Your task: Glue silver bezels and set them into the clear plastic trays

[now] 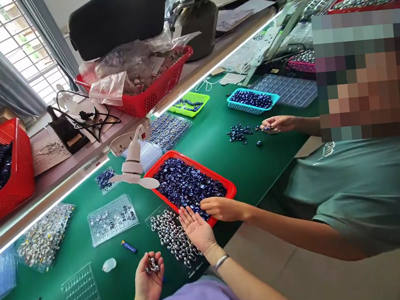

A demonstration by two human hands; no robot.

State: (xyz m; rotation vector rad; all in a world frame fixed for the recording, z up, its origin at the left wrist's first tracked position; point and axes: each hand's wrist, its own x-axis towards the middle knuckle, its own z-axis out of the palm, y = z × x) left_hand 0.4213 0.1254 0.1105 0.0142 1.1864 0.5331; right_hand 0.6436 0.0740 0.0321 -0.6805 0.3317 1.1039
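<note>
My left hand (147, 279) is cupped palm up near the bench's front edge, closed around a small cluster of silver metal pieces (151, 265). My right hand (197, 230), with a bracelet at the wrist, lies palm up with fingers stretched and nothing in it. It rests between a pile of silver pieces (172, 236) on a clear tray and the near corner of a red tray (228, 187) filled with dark blue stones (185, 184). A co-worker's hand (222, 208) reaches into that red tray right beside my right hand.
The co-worker in a green shirt sits at right, their other hand (279, 123) at loose blue stones (238, 133). On the green mat lie clear blister trays (112, 218), a small white fan (133, 167), a blue basket (252, 99), a green basket (189, 104). Red baskets (153, 91) stand on the shelf.
</note>
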